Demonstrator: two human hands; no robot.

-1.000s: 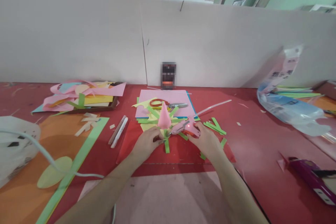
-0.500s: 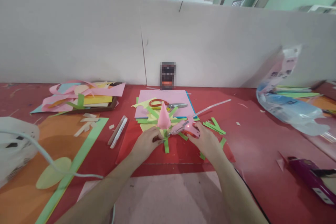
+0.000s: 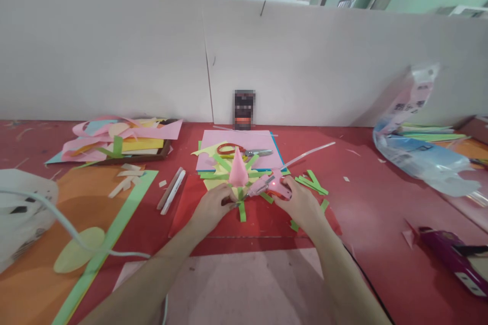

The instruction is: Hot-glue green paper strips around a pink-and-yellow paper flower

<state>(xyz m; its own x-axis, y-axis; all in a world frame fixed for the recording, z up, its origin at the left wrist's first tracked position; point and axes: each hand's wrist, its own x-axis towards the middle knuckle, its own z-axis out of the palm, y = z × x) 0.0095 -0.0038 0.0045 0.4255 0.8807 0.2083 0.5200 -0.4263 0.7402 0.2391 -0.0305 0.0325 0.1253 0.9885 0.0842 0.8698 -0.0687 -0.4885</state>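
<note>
A pink paper cone stands upright at the middle, with green paper strips spreading out around its base over yellow paper. My right hand grips a pink glue gun, a small light glowing on its side. Its nozzle points left, close to the strip in front of the cone. A clear glue stick sticks out behind the gun. My left hand pinches the front green strip just below the cone; its fingertips are partly hidden.
Red-handled scissors lie on pink paper behind the cone. Two pens and a heap of coloured paper are at the left. A plastic bag and a purple tool lie at the right.
The glue gun has shifted very slightly, its nozzle staying near the front strip. Otherwise both hands keep almost the same place.
</note>
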